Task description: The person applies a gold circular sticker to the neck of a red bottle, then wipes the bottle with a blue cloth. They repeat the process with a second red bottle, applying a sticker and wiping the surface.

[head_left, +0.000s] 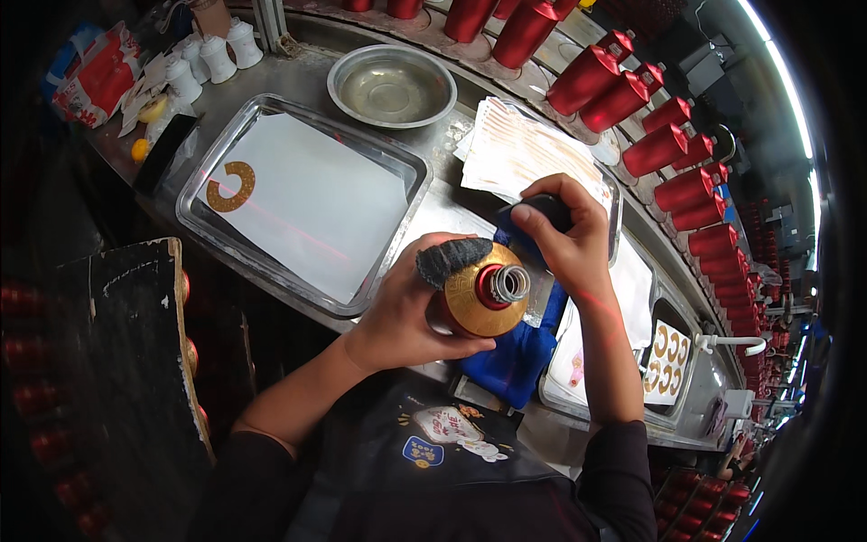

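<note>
My left hand [390,318] is wrapped round a bottle [470,309] with a gold shoulder, a red collar and an uncapped threaded neck tilted toward me. A black fabric cover [452,260] sits on one finger of that hand, lying over the bottle's shoulder. Just beyond the bottle, my right hand [582,237] closes its thumb and fingers on a rounded black object [547,211], whose kind I cannot make out. Bright blue cloth [513,361] hangs below and behind the bottle. One gold C-shaped label [231,187] lies on a white sheet [312,194] in a metal tray [203,185].
A metal bowl [348,107] stands beyond the tray. Stacked sheets [519,144] lie to its right. More gold labels [666,359] are in a tray at right. Red bottles [591,77] line the curved conveyor. White bottle-shaped pieces [217,60] stand far left, above a worn black board [135,334].
</note>
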{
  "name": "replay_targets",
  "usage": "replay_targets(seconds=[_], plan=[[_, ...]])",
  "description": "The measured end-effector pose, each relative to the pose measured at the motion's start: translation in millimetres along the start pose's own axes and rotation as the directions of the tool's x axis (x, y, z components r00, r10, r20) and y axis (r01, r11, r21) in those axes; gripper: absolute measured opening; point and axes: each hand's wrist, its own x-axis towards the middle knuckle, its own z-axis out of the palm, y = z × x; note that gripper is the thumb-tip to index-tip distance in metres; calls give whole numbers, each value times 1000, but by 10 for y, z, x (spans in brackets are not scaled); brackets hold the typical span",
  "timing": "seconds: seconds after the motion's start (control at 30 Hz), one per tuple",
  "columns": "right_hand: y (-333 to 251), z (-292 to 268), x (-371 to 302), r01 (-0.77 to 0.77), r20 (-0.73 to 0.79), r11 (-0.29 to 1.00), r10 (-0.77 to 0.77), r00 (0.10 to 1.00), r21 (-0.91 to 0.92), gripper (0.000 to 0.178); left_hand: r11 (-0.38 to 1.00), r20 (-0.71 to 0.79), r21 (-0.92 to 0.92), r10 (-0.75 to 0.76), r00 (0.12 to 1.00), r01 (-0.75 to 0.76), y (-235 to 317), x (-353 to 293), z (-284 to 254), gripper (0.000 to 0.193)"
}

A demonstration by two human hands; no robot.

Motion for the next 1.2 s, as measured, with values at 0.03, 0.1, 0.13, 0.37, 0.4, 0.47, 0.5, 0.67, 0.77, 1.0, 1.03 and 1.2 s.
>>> replay_targets(seconds=[0.03, 0.1, 0.13, 0.37, 0.4, 0.47, 0.5, 0.67, 0.77, 1.0, 1.03, 1.2], plan=[[7, -12, -43, -9, -82, 999, 5, 997, -50, 16, 999, -23, -25, -34, 999, 34, -3, 23, 35, 92], [32, -35, -192, 144, -80, 983, -135, 988, 116, 19, 998, -120, 37, 58, 991, -54, -8, 41, 132, 92], [44, -49, -299, 204, -85, 972, -195, 977, 116, 23, 992, -168, 72, 111, 979, -100, -10, 23, 180, 91], [39, 257, -1140, 319, -305, 889, -419, 855, -329, 32, 1000, -279, 27, 21, 960, -14, -143, -175, 426, 98], [0, 316, -1214, 460, -226, 794, -570, 790, -397, 33, 1000, -293, -5, -12, 956, 11, -119, -207, 481, 99], [-86, 388, -1264, 628, -76, 667, -707, 703, -401, 38, 987, -317, -100, -151, 936, 126, -14, -229, 586, 100], [-127, 420, -1276, 647, -53, 687, -698, 714, -330, 36, 975, -330, -169, -195, 923, 146, 20, -216, 610, 101], [-183, 379, -1080, 521, -203, 670, -696, 689, -529, 35, 999, -187, 36, -4, 982, 11, -101, -93, 480, 100], [-170, 423, -1087, 710, 21, 521, -799, 601, -474, 35, 991, -49, -15, -135, 990, 134, -284, -149, 469, 93], [-133, 491, -1122, 724, -141, 594, -798, 586, -350, 31, 794, -205, -568, -392, 897, 217, -355, -63, 617, 99], [-132, 465, -1121, 662, -260, 593, -801, 539, -457, 29, 826, -202, -531, -340, 918, 190, -337, -32, 587, 100], [-60, 321, -1292, 583, -109, 799, -599, 793, -144, 24, 994, -49, 40, -99, 994, 101, -173, -32, 299, 96]])
